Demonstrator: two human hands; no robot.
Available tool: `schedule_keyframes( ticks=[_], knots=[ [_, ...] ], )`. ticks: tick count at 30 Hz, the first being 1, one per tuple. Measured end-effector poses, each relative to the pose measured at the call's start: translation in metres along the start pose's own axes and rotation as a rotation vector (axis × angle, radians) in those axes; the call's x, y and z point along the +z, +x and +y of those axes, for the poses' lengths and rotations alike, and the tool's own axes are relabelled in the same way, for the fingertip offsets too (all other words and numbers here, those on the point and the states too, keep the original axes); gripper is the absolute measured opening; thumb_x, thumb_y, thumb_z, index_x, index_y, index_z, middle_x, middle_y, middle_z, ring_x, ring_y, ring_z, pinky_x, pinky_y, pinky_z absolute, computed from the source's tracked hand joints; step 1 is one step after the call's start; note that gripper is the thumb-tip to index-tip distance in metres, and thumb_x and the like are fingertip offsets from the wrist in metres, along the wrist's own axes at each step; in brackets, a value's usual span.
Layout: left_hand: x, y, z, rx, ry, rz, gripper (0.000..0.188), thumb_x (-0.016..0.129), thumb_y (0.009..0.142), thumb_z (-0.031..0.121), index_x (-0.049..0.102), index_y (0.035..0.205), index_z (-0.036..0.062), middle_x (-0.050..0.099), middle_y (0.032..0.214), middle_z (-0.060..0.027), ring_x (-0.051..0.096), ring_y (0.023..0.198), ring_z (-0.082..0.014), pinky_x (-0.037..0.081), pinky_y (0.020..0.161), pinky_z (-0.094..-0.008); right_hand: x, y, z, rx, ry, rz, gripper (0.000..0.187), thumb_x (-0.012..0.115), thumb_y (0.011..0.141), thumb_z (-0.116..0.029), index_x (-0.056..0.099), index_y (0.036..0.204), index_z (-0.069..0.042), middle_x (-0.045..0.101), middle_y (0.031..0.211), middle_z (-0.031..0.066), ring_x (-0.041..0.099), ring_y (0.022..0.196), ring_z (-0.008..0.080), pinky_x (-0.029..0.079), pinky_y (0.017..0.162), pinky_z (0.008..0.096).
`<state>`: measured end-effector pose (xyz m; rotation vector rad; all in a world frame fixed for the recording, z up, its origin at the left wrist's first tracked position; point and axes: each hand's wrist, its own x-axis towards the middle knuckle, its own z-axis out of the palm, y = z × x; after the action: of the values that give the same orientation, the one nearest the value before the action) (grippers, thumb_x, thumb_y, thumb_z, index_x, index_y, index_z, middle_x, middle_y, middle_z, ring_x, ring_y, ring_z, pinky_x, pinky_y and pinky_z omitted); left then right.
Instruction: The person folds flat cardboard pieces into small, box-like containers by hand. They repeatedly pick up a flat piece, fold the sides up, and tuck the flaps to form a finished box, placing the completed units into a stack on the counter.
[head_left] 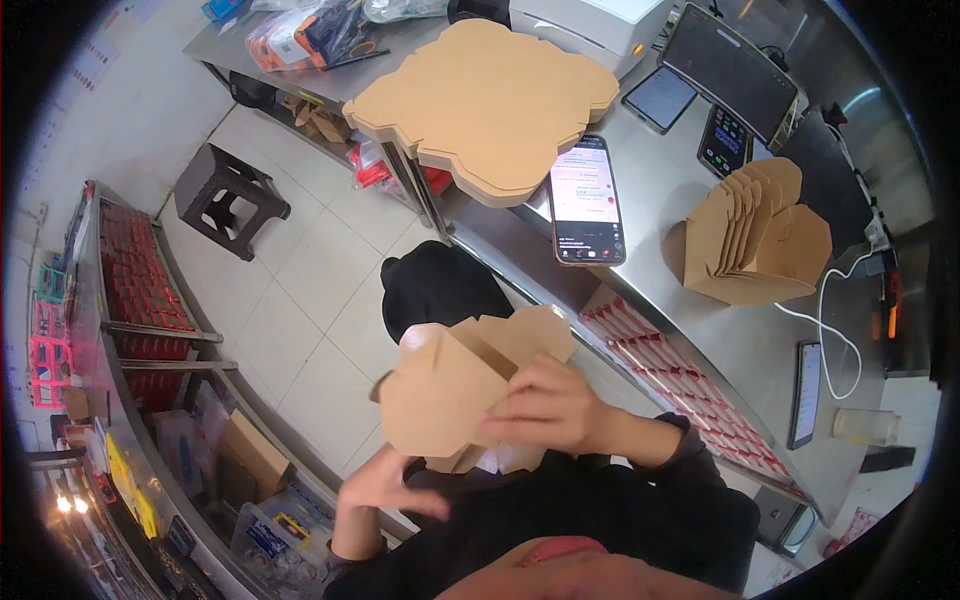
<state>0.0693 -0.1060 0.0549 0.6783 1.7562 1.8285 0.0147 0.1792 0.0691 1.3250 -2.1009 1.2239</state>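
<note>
In front of my body is a brown paper takeout box (440, 392), partly folded, its flaps standing apart. My right hand (540, 405) grips the box at its right side, fingers bent over a panel. Just below its lower left edge is my left hand (385, 488), thumb stretched out and slightly blurred, with nothing seen in it. A thick stack of flat brown box blanks (490, 105) lies on the steel counter, jutting over its front edge. Farther right on that counter stand several folded takeout boxes (755, 235), nested together with their flaps up.
A lit phone (587, 205) lies beside the blanks on the steel counter (650, 285). Behind are a tablet (728, 75), more phones and a white machine (595, 30). A white cable (822, 330) curls at the right. A dark stool (228, 200) stands on the tiled floor; shelving (165, 330) lines the left.
</note>
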Motion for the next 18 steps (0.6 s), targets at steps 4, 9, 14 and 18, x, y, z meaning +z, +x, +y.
schedule_keyframes(
  ticks=[4,9,14,18],
  knots=[
    [0.060,0.033,-0.018,-0.005,-0.765,0.916,0.062,0.069,0.092,0.011,0.037,0.143,-0.0019,0.054,0.136,-0.0142,0.055,0.124,-0.0261,0.046,0.105,-0.0404,0.024,-0.006,-0.002,-0.029,-0.073,-0.054,0.017,0.073,0.073,-0.010,0.073,0.090,-0.010,0.057,0.094,0.0022,0.055,0.080,0.0198,0.048,0.067,0.0323],
    [0.077,0.055,-0.026,0.072,-0.747,1.085,0.050,0.065,0.094,0.005,0.043,0.138,-0.0007,0.057,0.130,-0.0122,0.059,0.118,-0.0219,0.051,0.099,-0.0357,0.047,-0.017,0.001,0.401,0.253,0.189,0.024,0.086,0.067,-0.009,0.074,0.088,-0.009,0.031,0.094,0.0033,0.039,0.080,0.0164,0.036,0.067,0.0233],
    [0.089,0.064,-0.017,0.036,-0.754,1.124,0.049,0.063,0.094,0.000,0.042,0.138,-0.0003,0.057,0.129,-0.0118,0.059,0.117,-0.0214,0.050,0.099,-0.0350,0.051,-0.017,-0.011,0.744,0.585,0.262,0.019,0.079,0.078,0.000,0.061,0.072,-0.004,0.027,0.099,0.0047,0.038,0.087,0.0156,0.037,0.076,0.0212],
    [0.088,0.065,-0.012,-0.044,-0.753,1.139,0.049,0.063,0.094,-0.001,0.041,0.139,0.0001,0.056,0.130,-0.0122,0.059,0.116,-0.0216,0.051,0.098,-0.0346,0.064,-0.026,-0.013,0.865,0.788,0.354,0.023,0.074,0.082,-0.001,0.053,0.072,-0.003,0.028,0.100,0.0053,0.038,0.093,0.0139,0.042,0.073,0.0210]
  ],
)
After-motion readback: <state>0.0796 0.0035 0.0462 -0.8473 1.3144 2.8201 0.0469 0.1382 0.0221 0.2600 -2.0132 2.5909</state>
